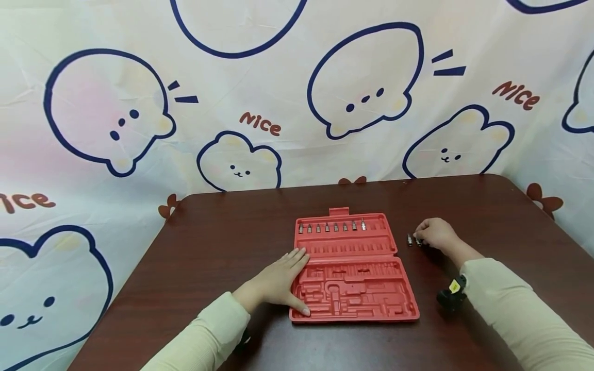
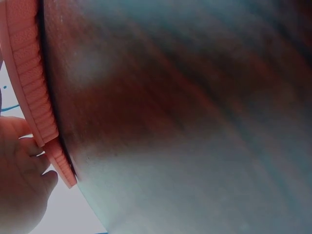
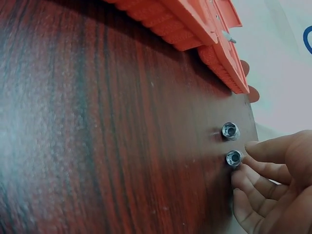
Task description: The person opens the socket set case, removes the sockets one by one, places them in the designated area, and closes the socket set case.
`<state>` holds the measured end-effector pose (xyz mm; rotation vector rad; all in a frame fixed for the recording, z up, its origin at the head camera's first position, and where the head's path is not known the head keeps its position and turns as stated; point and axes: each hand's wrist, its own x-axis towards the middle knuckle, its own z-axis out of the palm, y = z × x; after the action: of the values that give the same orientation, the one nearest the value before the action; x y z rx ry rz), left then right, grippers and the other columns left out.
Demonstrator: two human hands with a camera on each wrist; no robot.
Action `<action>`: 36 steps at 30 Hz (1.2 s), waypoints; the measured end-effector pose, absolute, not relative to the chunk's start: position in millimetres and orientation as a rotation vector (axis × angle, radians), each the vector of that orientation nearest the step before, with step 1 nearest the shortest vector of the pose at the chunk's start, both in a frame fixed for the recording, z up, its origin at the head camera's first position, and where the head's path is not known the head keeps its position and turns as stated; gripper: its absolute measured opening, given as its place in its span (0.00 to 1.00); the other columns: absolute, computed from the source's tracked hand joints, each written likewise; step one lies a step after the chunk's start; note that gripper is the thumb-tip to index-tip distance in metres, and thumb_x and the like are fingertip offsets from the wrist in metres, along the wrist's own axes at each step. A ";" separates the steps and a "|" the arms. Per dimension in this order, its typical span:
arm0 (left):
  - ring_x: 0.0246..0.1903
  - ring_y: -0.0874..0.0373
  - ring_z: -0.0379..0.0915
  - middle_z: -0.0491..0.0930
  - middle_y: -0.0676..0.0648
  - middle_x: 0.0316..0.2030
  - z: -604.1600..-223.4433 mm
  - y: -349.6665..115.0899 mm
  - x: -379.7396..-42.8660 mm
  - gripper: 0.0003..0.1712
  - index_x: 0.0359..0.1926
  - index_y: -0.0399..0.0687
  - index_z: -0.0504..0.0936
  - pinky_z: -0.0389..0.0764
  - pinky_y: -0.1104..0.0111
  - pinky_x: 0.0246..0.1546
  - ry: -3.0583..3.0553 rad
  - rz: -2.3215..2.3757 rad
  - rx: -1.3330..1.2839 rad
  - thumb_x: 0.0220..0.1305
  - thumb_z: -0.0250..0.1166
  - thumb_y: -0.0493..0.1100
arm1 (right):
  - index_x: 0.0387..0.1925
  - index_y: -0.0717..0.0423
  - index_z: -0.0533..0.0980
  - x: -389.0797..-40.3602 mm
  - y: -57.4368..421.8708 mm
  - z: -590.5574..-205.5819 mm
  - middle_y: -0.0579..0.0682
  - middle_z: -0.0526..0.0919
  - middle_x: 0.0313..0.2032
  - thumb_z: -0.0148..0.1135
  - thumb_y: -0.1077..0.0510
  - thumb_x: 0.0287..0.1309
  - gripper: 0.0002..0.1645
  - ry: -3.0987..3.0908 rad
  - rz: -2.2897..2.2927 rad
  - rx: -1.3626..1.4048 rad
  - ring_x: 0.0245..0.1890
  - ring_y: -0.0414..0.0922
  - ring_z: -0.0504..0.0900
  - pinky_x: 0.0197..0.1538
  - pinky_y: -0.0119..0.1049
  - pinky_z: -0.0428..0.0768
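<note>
A red tool case (image 1: 355, 294) lies unfolded on the table. Several small metal sockets (image 1: 327, 227) stand in a row along the top of its far half; the near half has moulded hollows. My left hand (image 1: 280, 281) rests on the case's left edge, fingers and thumb spread. To the right of the case, my right hand (image 1: 436, 234) pinches a small metal socket (image 3: 234, 158) at the table surface, thumb and fingertips at its far end. Just left of it is another socket (image 1: 410, 240), apart from the fingers.
The dark brown wooden table (image 1: 223, 226) reaches back to a cloth backdrop (image 1: 287, 93) printed with cartoon bears. A dark wrist device (image 1: 451, 294) hangs at the right sleeve cuff. The left wrist view mostly shows blurred tabletop beside the case's ribbed side.
</note>
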<state>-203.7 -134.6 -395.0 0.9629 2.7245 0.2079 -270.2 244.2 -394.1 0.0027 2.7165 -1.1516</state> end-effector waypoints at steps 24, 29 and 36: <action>0.63 0.53 0.34 0.43 0.44 0.65 -389.7 -130.9 -205.0 0.68 0.65 0.42 0.46 0.45 0.62 0.59 2.693 0.245 0.918 0.27 0.59 0.76 | 0.47 0.71 0.67 -279.2 205.1 -370.7 0.64 0.72 0.44 0.44 0.55 0.60 0.22 2.551 -1.374 -0.008 0.38 0.51 0.73 0.41 0.41 0.72; 0.63 0.53 0.34 0.43 0.44 0.65 -388.9 -130.8 -205.8 0.68 0.65 0.42 0.46 0.45 0.62 0.59 2.690 0.241 0.911 0.27 0.60 0.76 | 0.47 0.70 0.67 -284.9 192.0 -369.1 0.64 0.72 0.43 0.44 0.56 0.60 0.21 2.538 -1.402 -0.074 0.40 0.53 0.73 0.45 0.44 0.71; 0.63 0.53 0.33 0.42 0.44 0.65 -390.0 -132.5 -205.5 0.68 0.65 0.42 0.46 0.45 0.63 0.59 2.690 0.233 0.919 0.28 0.59 0.76 | 0.46 0.69 0.69 -294.5 173.7 -376.5 0.62 0.73 0.43 0.48 0.56 0.59 0.20 2.501 -1.441 -0.044 0.40 0.52 0.72 0.43 0.41 0.71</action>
<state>-205.5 -132.5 -390.0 0.9185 2.6897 0.2328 -294.5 173.7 -376.5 -0.0444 2.5007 -1.4414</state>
